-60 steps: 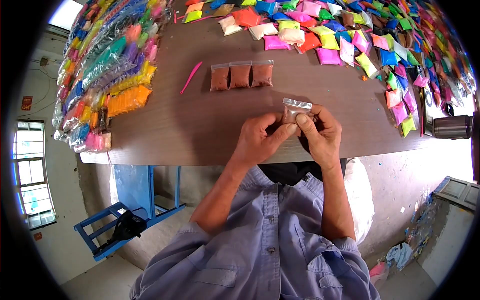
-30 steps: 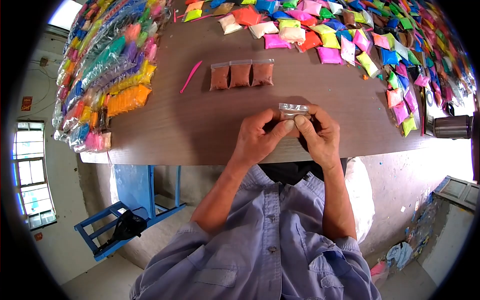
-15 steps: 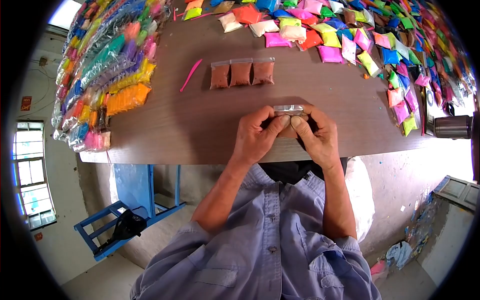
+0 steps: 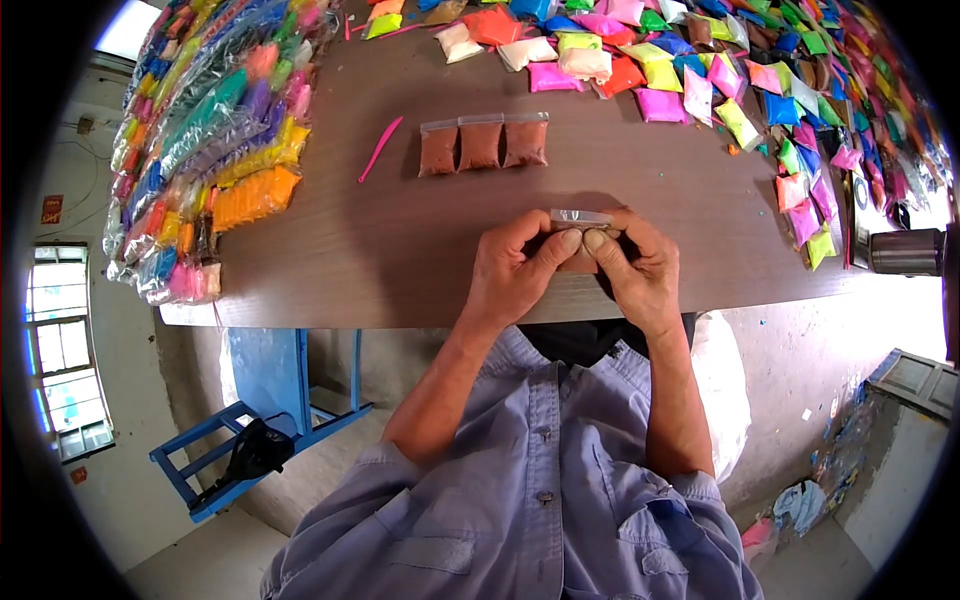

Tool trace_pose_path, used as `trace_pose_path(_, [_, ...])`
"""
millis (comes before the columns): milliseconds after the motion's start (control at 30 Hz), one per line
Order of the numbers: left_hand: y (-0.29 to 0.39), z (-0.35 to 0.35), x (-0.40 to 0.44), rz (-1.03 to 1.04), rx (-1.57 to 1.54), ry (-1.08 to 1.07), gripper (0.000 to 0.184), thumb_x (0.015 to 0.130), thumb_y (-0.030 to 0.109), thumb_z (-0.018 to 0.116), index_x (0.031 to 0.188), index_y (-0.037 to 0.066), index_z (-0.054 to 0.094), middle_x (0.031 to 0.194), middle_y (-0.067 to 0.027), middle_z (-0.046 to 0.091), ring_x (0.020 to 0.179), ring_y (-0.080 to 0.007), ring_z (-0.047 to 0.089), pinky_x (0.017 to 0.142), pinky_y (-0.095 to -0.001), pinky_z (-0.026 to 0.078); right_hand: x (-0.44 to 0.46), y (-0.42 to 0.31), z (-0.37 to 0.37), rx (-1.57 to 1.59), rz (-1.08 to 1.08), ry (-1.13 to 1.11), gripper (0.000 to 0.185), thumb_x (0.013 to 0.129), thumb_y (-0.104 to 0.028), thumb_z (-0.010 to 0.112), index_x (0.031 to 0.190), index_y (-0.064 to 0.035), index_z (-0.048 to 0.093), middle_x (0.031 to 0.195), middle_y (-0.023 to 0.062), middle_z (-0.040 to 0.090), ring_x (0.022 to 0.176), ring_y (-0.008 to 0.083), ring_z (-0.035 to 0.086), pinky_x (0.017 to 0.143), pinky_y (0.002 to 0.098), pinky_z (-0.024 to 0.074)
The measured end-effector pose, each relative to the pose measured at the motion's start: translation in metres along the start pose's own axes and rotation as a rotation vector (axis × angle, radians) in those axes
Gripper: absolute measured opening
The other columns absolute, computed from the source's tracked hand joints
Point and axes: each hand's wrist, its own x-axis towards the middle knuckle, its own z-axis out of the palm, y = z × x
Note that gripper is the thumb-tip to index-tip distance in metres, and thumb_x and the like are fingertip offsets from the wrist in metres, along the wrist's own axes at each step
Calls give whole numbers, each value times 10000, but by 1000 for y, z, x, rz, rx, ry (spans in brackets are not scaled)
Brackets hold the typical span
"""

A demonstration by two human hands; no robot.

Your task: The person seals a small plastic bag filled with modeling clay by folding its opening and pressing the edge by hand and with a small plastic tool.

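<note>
Near the table's front edge, my left hand and my right hand pinch a small clear zip bag between them, thumbs side by side on its front. The bag's clear top strip shows above the thumbs, and a bit of brown filling shows below them; the rest is hidden by my fingers. Beyond my hands, three filled brown bags lie in a row, their clear strips facing away from me. To their left lies a pink plastic tool.
Packed colourful bags are heaped along the left of the table. Many loose coloured packets cover its far and right parts. A dark metal cup is at the right edge. A blue stool stands at lower left.
The held bag has moved slightly left and tipped, so less of its front shows. Both thumbs have come together on it. The three brown bags have stayed in their row.
</note>
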Motion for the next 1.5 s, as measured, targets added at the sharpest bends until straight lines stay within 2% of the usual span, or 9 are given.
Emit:
trace_pose_path(167, [-2,1,0,39,26,17,242,1018,196,746,888,7,671,715,53,577,692,-11,460,581,-222,400,-1,-2,-1,37,47,-33,144,989,-24,702,1121,34,707,878,32,692,795,81,640,742,246,503])
trace_pose_path(333, [10,3,1,28,-67,23,210,1031,209,734,1005,1,725,786,52,640,736,-13,517,626,-212,440,0,-4,2,33,35,2,132,993,-26,698,1111,33,703,861,40,702,783,86,656,723,246,512])
trace_pose_path(433, [16,7,1,-70,-167,35,239,1024,241,746,993,5,723,799,51,642,741,-17,504,638,-205,416,-1,-3,1,14,26,-5,107,992,-11,692,1090,31,701,859,45,708,778,95,676,713,249,519])
trace_pose_path(700, [4,1,0,2,-69,39,193,1028,178,733,1021,-15,731,810,28,683,750,-19,558,638,-215,471,1,-8,4,30,2,-31,88,996,-1,682,1075,35,696,866,67,722,787,126,726,724,261,541])
trace_pose_path(900, [6,6,-1,10,-64,69,179,1025,175,731,1008,-2,718,817,35,672,755,-17,543,654,-208,459,1,-4,4,1,-55,-33,121,1006,-31,687,1102,41,693,875,54,722,812,96,718,666,235,515])
trace_pose_path(1167, [12,4,-1,49,70,-56,160,1010,142,719,973,-13,707,773,-14,674,715,-43,555,635,-260,489,-3,7,2,32,-43,90,117,1006,-60,704,1093,11,737,819,-18,641,675,55,534,600,224,450])
trace_pose_path(1300, [0,-1,0,41,88,-22,141,1011,128,708,973,-7,706,759,-29,667,706,-46,557,625,-267,488,1,12,4,-8,-122,77,158,1002,-96,728,1112,18,732,821,-15,641,701,62,556,614,233,460])
trace_pose_path(1367, [-1,-2,-1,26,86,-27,141,1012,131,709,975,-5,707,755,-29,666,708,-47,562,626,-268,491,-2,8,3,41,26,47,196,1000,-126,741,1120,29,728,826,-7,649,721,67,568,632,239,474])
trace_pose_path(1500, [13,10,-3,39,-31,6,175,984,156,746,948,-6,692,745,-44,673,704,-48,572,626,-276,501,-4,6,5,1,-13,88,189,1008,-113,729,1119,39,726,825,-7,655,725,63,571,634,237,478])
